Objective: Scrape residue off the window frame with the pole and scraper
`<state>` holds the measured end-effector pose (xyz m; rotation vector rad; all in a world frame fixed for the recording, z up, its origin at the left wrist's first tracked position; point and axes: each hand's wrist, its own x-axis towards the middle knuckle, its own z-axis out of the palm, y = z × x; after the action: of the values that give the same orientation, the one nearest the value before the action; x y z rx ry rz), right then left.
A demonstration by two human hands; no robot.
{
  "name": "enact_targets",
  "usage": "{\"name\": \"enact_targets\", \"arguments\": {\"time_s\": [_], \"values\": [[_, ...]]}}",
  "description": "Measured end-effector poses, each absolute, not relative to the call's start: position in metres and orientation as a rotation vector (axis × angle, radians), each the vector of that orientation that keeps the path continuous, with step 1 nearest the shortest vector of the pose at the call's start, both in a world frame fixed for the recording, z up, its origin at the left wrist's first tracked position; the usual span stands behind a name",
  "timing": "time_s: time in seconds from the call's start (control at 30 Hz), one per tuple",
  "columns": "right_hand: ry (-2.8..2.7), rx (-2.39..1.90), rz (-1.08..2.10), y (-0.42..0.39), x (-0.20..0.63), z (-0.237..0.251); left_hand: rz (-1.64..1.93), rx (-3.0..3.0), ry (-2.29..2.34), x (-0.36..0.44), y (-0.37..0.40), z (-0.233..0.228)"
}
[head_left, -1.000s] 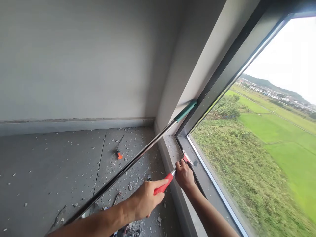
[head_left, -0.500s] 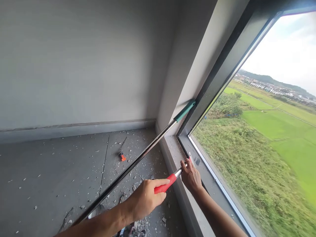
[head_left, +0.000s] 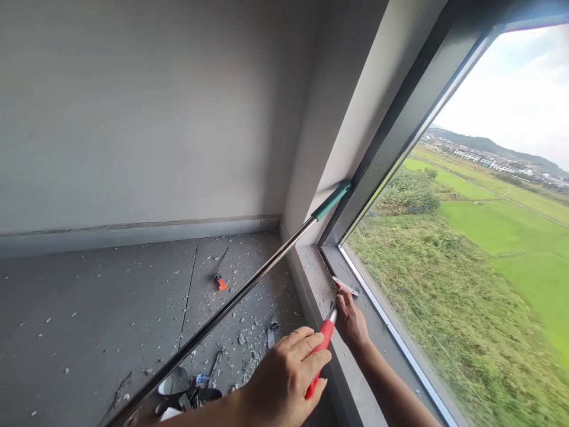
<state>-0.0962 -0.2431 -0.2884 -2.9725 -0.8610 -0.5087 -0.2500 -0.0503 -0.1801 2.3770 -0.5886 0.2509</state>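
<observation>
Scraper in both hands, apparently.

Daylight poured through the window, sky overexposed; the wall stayed dim; edges bent by wide-angle distortion.

No legible text, label, brand, number or sign anywhere.

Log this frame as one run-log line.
left hand: grips red scraper handle | right hand: at blade on window frame | pole: leaning in corner | floor: debris
</observation>
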Motion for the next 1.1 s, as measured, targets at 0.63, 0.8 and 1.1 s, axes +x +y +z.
{"name": "enact_targets", "arguments": {"time_s": [0.63,0.8,1.1], "values": [[-0.727,-3.305,-0.221,-0.220,-0.088,-0.276,-0.881,1.243,0.225,-0.217,-0.018,-0.180],[-0.741,-3.319,-0.183,-0.202,-0.086,-0.275,-0.966,1.393,0.183,-0.202,0.013,-0.174],[-0.645,-3.340,-0.112,-0.183,-0.074,-0.272,-0.860,1.449,0.152,-0.192,0.030,-0.185]]}}
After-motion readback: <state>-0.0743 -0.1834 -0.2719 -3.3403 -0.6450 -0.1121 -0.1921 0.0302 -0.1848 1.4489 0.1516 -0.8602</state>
